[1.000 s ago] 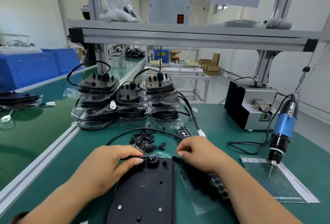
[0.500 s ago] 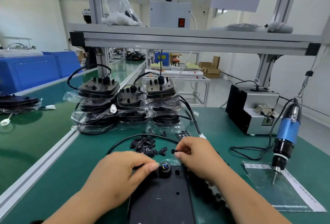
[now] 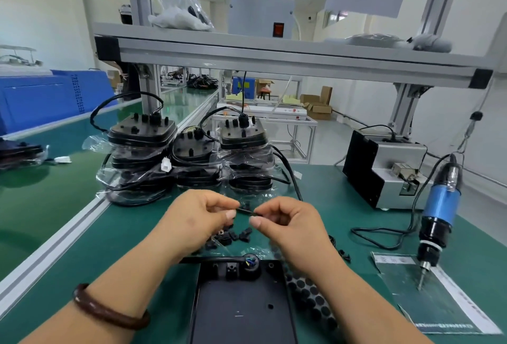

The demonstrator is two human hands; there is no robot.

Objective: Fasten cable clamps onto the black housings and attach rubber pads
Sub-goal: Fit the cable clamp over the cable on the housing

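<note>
Now both hands are raised over the table and meet near the centre of view. The left hand (image 3: pixel 197 220) and the right hand (image 3: pixel 285 220) each have their grip pinched, thumb against forefinger, on one end of a small black clamp (image 3: pixel 248 211), which spans the gap between them. Just beneath, at 6 o'clock, lie loose clamps (image 3: pixel 233 235), and lower again the black housing (image 3: pixel 241 305) rests flat on the green table (image 3: pixel 82 247). A sheet of rubber pads (image 3: pixel 310 302) lies just beside the housing at 3 o'clock
</note>
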